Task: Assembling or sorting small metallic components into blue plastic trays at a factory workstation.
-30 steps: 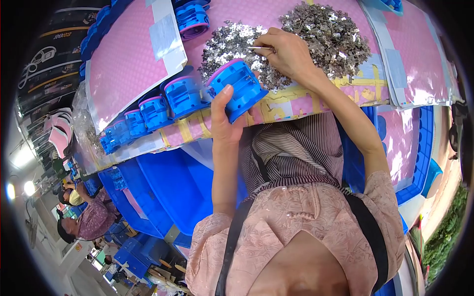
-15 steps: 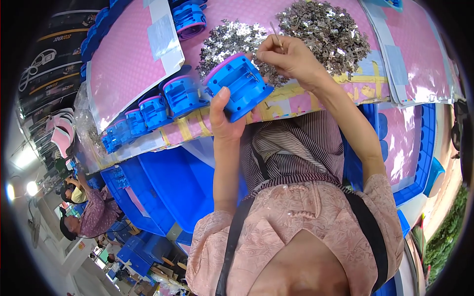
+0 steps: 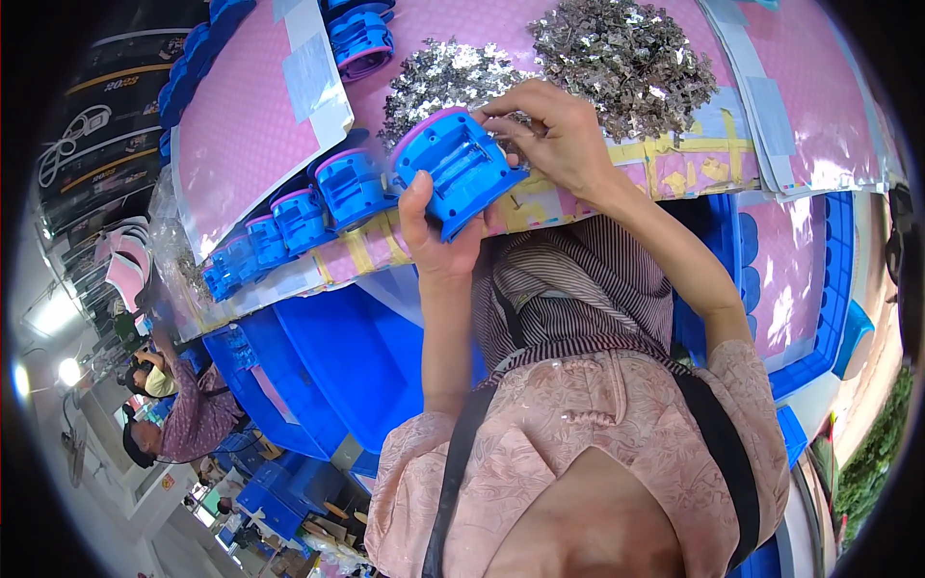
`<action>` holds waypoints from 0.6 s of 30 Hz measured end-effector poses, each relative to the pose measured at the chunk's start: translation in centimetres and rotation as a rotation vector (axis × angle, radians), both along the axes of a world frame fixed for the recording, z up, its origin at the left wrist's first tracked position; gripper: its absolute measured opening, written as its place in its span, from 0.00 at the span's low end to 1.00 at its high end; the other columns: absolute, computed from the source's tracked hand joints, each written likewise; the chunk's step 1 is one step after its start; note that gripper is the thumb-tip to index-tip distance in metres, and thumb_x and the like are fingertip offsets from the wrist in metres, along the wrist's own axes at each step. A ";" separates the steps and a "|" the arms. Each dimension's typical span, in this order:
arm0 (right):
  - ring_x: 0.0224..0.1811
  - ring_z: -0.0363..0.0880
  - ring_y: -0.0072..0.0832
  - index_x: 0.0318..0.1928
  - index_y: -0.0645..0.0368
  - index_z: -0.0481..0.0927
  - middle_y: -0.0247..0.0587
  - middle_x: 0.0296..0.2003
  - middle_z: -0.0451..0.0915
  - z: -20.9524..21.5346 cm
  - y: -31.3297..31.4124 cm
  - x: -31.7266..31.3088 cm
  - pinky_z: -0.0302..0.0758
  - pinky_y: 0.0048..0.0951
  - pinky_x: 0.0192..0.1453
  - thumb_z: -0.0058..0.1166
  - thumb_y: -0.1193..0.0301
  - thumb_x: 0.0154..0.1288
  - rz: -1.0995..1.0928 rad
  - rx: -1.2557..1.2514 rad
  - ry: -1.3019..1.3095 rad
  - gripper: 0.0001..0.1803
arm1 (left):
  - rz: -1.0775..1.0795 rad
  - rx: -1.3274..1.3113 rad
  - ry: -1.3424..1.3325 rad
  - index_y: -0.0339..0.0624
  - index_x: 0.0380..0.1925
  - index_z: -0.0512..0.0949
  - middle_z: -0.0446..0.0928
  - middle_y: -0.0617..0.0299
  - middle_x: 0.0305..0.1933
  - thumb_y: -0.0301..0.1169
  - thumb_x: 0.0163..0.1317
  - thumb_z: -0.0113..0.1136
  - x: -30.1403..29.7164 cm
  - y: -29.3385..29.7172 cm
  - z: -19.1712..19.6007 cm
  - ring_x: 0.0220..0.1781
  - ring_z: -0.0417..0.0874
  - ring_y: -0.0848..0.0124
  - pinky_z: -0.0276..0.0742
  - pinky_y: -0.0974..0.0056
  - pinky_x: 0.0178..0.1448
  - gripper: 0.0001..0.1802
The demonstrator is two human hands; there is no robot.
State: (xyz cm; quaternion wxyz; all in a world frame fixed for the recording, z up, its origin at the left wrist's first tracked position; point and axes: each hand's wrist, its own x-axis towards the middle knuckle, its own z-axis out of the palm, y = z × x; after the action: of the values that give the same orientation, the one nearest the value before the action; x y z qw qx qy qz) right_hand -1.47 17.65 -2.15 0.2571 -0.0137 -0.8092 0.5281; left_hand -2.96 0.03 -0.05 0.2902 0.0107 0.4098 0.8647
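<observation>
My left hand (image 3: 441,231) grips a blue plastic housing (image 3: 453,166) with a pink rim, thumb along its near left side. The housing is tilted, its slotted, hollow side facing me. My right hand (image 3: 568,144) is closed in a pinch at the housing's upper right edge; whatever its fingertips hold is hidden. Just beyond the hands lie two heaps of small metal clips, a shiny left heap (image 3: 438,82) and a darker right heap (image 3: 626,77).
Similar blue housings (image 3: 349,188) line the table's front edge at left. More (image 3: 362,43) stand farther back. A pink sheet with taped edges (image 3: 246,116) covers the left table. Blue bins (image 3: 356,356) sit below. Another person (image 3: 193,419) is at far left.
My right hand has moved down and left against the housing. The thin metal rod that showed between its fingers is out of sight. The housing has turned slightly in my left hand.
</observation>
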 end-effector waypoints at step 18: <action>0.30 0.69 0.10 0.38 0.59 0.83 0.24 0.31 0.78 2.3 -0.2 1.5 0.67 0.15 0.36 0.66 0.70 0.61 0.170 -0.772 -0.408 0.08 | 0.144 -0.230 0.066 0.35 0.58 0.70 0.80 0.56 0.45 0.33 0.54 0.71 1.1 1.7 1.0 0.41 0.84 0.69 0.84 0.66 0.41 0.33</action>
State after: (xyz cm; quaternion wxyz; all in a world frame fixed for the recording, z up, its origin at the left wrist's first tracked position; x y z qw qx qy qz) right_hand 0.06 17.42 0.15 0.0240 -0.1460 -0.5852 0.7973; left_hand -1.84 1.76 0.94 0.2132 -0.0234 0.5153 0.8297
